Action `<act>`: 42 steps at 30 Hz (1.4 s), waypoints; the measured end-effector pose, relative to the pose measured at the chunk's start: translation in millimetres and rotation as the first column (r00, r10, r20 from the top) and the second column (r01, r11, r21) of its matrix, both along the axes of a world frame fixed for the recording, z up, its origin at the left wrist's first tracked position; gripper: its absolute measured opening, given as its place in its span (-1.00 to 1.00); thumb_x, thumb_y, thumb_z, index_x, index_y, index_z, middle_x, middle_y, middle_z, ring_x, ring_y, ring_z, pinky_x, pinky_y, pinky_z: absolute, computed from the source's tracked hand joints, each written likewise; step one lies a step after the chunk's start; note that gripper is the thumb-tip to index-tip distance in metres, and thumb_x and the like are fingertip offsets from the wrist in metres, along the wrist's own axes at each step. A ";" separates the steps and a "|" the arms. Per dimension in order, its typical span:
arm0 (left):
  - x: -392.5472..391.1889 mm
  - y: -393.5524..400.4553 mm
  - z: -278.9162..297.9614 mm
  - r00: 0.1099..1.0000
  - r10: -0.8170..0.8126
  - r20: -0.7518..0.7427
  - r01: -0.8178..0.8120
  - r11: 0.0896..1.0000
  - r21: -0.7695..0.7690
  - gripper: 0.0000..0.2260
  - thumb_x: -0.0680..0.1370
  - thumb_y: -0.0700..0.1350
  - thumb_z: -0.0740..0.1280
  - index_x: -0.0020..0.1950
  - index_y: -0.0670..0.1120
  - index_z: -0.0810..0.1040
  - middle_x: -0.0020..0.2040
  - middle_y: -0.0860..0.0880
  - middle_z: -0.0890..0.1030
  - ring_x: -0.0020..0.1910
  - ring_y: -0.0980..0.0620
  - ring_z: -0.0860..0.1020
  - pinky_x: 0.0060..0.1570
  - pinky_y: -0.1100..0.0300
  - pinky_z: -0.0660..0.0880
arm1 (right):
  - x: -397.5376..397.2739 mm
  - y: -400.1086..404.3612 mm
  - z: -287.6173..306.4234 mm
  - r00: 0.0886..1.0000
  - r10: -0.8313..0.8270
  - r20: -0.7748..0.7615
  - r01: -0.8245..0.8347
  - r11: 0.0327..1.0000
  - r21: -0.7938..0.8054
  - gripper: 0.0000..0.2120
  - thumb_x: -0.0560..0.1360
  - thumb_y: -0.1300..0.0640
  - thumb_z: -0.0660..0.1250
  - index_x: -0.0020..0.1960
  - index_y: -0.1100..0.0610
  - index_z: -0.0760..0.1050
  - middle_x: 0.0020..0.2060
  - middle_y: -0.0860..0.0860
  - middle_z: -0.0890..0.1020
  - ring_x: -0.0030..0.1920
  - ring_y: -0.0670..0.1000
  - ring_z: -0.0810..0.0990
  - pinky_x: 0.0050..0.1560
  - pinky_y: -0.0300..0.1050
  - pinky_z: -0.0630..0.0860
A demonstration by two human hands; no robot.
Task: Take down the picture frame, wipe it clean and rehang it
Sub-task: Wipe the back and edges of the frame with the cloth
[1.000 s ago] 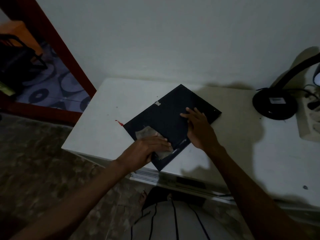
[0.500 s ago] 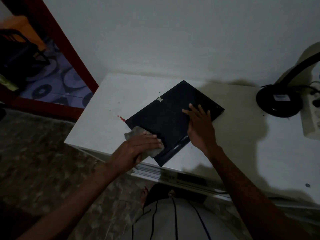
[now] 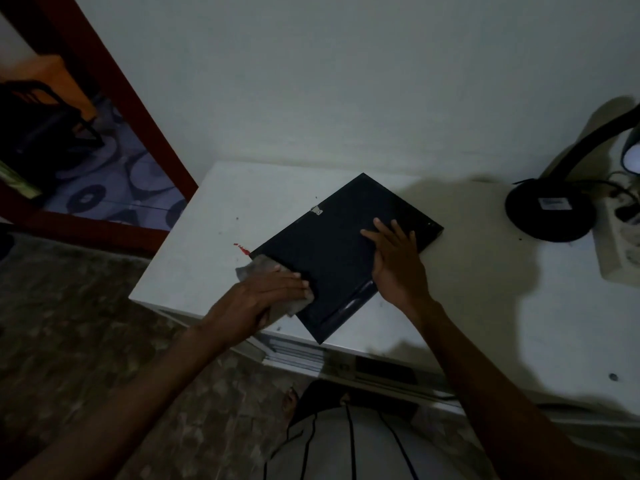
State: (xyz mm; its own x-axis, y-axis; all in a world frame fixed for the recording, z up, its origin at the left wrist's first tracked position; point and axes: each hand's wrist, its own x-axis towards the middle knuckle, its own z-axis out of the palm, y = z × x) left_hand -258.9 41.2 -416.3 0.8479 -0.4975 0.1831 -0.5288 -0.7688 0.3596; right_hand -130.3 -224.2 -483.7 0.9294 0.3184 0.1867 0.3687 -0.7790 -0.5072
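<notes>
Your left hand (image 3: 258,297) presses the cloth (image 3: 273,285) flat, fingers laid over it rather than curled round it. It has slid outward over the last second, from the frame's (image 3: 339,251) back panel to its left edge, so the cloth now hangs partly over the bench (image 3: 207,237). Your right hand (image 3: 394,263) is open as before, its straight fingers spread on the panel to hold the frame down. The frame lies face down under both hands, with its hanger clip (image 3: 317,210) beyond your fingertips and a lamp (image 3: 549,213) well off to your right. This stroke looks finished at the edge, so the back is probably nearly clean. The front and the rehanging are likely left to do.
</notes>
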 end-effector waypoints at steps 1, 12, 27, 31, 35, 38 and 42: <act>5.7 -8.8 1.5 1.000 0.015 0.017 -0.015 1.000 -0.023 -0.49 0.40 -0.31 0.10 0.28 -0.15 0.60 0.33 -0.04 0.55 0.37 0.07 0.45 0.46 0.20 0.25 | 0.0 -0.2 0.0 1.000 0.001 0.000 -0.001 1.000 0.002 -0.52 0.60 0.26 0.14 0.47 -0.06 0.37 0.56 -0.03 0.24 0.59 0.09 0.04 0.56 0.14 -0.16; 3.4 -42.8 -9.0 1.000 0.007 -0.023 -0.010 0.992 -0.126 -0.49 0.30 -0.49 0.45 0.19 -0.13 0.66 0.21 -0.03 0.64 0.22 0.08 0.57 0.32 0.22 0.43 | 2.5 0.3 -3.9 1.000 0.007 -0.019 -0.006 0.999 0.044 -0.53 0.61 0.26 0.12 0.46 -0.08 0.37 0.55 -0.05 0.25 0.59 0.08 0.03 0.55 0.16 -0.17; 96.9 -96.5 60.6 0.866 0.033 -0.498 -0.479 0.336 -0.811 -0.75 0.55 -0.29 0.38 0.22 -0.23 0.59 0.10 -0.22 0.66 0.04 -0.06 0.62 0.11 0.05 0.57 | -8.1 5.5 82.4 0.781 0.463 -0.419 0.160 0.500 0.851 -0.62 0.57 -0.11 0.23 0.29 0.05 0.52 0.15 0.02 0.66 0.16 0.05 0.63 0.13 -0.04 0.56; 114.9 -113.2 52.6 0.825 -0.061 -0.562 -0.512 0.341 -0.789 -0.85 0.52 -0.25 0.42 0.07 -0.09 0.66 -0.05 -0.07 0.70 -0.07 0.02 0.65 -0.06 0.18 0.58 | -3.3 1.9 88.9 0.764 0.505 -0.402 0.233 0.365 0.902 -0.47 0.58 -0.07 0.30 0.39 0.27 0.41 0.15 0.15 0.64 0.14 0.13 0.63 0.12 0.11 0.58; 128.1 -104.3 45.4 0.836 0.137 -0.532 -0.517 0.525 -0.677 -0.74 0.46 -0.15 0.52 0.13 -0.04 0.64 -0.21 0.03 0.67 -0.15 0.14 0.61 -0.02 0.22 0.57 | -2.4 -12.4 82.8 0.823 0.324 -0.467 0.231 0.560 0.796 -0.61 0.50 -0.10 0.36 0.28 -0.02 0.55 0.12 -0.01 0.68 0.15 0.00 0.65 0.22 0.08 0.58; 128.9 -91.2 41.0 0.866 0.137 -0.481 -0.442 0.659 -0.609 -0.78 0.48 -0.20 0.49 0.12 -0.08 0.67 -0.21 -0.05 0.66 -0.18 0.14 0.58 -0.06 0.26 0.52 | -4.4 -17.5 83.6 0.796 0.299 -0.527 0.194 0.698 0.689 -0.64 0.56 -0.05 0.31 0.33 -0.04 0.49 0.17 0.00 0.64 0.15 0.00 0.63 0.17 -0.04 0.58; 121.3 -84.9 36.6 0.839 0.050 -0.541 -0.453 0.614 -0.646 -0.83 0.50 -0.25 0.46 0.09 -0.17 0.67 -0.17 -0.14 0.69 -0.17 0.05 0.62 -0.11 0.21 0.56 | -9.9 -20.4 88.5 0.589 0.542 -0.599 0.389 0.459 0.799 -0.49 0.54 -0.08 0.21 0.37 0.21 0.47 0.19 0.21 0.61 0.15 0.17 0.62 0.17 0.10 0.55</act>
State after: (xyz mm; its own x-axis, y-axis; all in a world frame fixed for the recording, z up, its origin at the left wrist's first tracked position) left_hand -137.6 -43.7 -379.7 0.9922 -0.1187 -0.0391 0.0127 -0.2157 0.9764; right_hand -140.1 -244.6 -395.2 0.8038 0.5188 -0.2911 -0.4448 0.1991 -0.8732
